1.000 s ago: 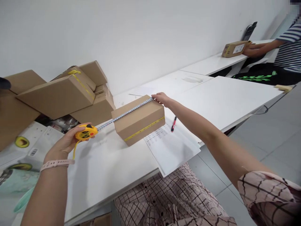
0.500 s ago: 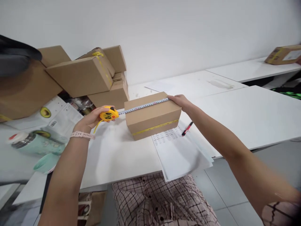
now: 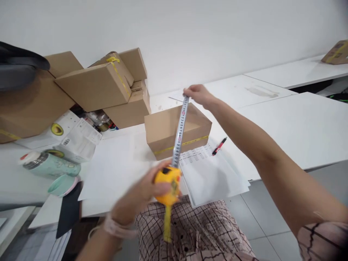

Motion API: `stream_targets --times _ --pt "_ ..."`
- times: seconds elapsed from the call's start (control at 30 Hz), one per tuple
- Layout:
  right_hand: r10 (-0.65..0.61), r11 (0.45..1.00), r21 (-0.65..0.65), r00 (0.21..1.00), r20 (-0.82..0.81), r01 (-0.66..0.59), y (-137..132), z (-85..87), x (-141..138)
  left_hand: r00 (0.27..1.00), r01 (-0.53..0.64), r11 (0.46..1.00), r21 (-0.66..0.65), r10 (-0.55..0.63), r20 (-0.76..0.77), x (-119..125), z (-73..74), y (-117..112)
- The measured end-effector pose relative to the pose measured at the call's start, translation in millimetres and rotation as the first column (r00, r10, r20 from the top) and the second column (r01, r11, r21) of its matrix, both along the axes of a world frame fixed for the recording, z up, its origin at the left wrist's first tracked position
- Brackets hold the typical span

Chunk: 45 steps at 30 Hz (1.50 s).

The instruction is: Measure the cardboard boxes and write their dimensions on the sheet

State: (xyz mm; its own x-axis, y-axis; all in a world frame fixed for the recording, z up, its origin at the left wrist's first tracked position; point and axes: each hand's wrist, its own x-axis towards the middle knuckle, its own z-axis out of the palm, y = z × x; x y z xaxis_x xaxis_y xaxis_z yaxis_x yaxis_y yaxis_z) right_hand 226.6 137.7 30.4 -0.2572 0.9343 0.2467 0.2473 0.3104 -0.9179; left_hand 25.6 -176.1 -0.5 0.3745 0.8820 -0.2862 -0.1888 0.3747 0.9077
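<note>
A brown cardboard box (image 3: 165, 132) with a yellow strap lies on the white table (image 3: 285, 123). My left hand (image 3: 146, 194) is closed round a yellow tape measure case (image 3: 167, 185), near the table's front edge and blurred by motion. The tape blade (image 3: 179, 132) runs from the case up and across the box. My right hand (image 3: 199, 96) pinches the blade's end above the box's far edge.
A pile of cardboard boxes (image 3: 92, 85) stands at the back left. A teal flask (image 3: 47, 165), a cup (image 3: 62, 185) and white cartons (image 3: 78, 139) lie at the left. Printed sheets (image 3: 212, 174) and a red pen (image 3: 219, 146) lie right of the box. Another box (image 3: 335, 53) sits far right.
My left hand carried the tape case from left of the box toward me. My right hand lifted the tape's end. The blade now crosses the box front to back instead of lengthwise.
</note>
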Motion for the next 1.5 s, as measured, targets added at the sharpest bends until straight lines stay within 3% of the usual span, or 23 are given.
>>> stream_targets --times 0.07,0.1,0.2,0.37,0.5,0.73,1.0,1.1,1.2,1.3,1.4,1.43,1.5 --pt "0.117 0.992 0.028 0.986 0.119 -0.121 2.8 2.6 -27.2 0.982 0.015 1.0 -0.016 -0.012 0.191 43.2 -19.0 -11.1" --pt "0.15 0.988 0.019 0.973 0.173 -0.155 2.9 2.9 -39.0 0.969 -0.041 0.999 -0.007 0.041 0.243 61.1 -24.7 -10.7" --pt "0.156 0.987 -0.06 0.966 0.204 -0.147 -8.4 -0.5 -53.4 0.929 -0.19 0.982 0.0 0.18 0.324 93.3 -26.3 3.8" --pt "0.246 0.966 -0.085 0.969 0.019 -0.244 -76.5 -17.9 -6.2 0.914 -0.267 0.963 -0.044 0.267 0.306 102.7 -14.5 17.3" --pt "0.293 0.952 -0.078 0.955 -0.048 -0.296 -120.1 -24.1 24.0 0.908 -0.271 0.96 -0.075 0.281 0.311 112.5 -17.3 11.9" --pt "0.301 0.947 -0.095 0.951 -0.068 -0.307 -118.4 -15.8 19.5 0.895 -0.3 0.948 -0.106 0.318 0.312 122.0 -21.7 8.9" --pt "0.269 0.958 -0.07 0.956 -0.113 -0.278 -130.5 -19.3 22.0 0.9 -0.329 0.94 -0.087 0.34 0.272 128.0 -23.9 7.7" --pt "0.262 0.961 -0.073 0.962 -0.078 -0.268 -102.7 -10.7 6.5 0.908 -0.335 0.94 -0.064 0.34 0.244 120.9 -21.3 6.7" --pt "0.214 0.976 -0.037 0.976 -0.035 -0.216 -55.6 5.9 -3.6 0.921 -0.346 0.938 0.023 0.335 0.198 98.4 -17.7 -6.0" --pt "0.077 0.995 0.06 0.997 -0.018 -0.075 -18.0 10.7 13.3 0.881 -0.472 0.858 0.203 0.466 0.081 63.8 -22.3 -24.4" --pt "-0.072 0.993 0.099 0.995 0.066 0.065 -16.8 -9.3 52.0 0.732 -0.625 0.703 0.338 0.679 -0.057 27.4 -38.9 -30.6" --pt "-0.086 0.993 0.095 0.988 0.131 0.074 -24.7 -19.4 64.7 0.69 -0.653 0.669 0.355 0.719 -0.085 16.8 -46.0 -28.3" --pt "-0.046 0.998 0.049 0.964 0.26 0.034 -47.9 -39.0 83.8 0.662 -0.669 0.652 0.357 0.741 -0.113 -0.1 -59.6 -18.3"
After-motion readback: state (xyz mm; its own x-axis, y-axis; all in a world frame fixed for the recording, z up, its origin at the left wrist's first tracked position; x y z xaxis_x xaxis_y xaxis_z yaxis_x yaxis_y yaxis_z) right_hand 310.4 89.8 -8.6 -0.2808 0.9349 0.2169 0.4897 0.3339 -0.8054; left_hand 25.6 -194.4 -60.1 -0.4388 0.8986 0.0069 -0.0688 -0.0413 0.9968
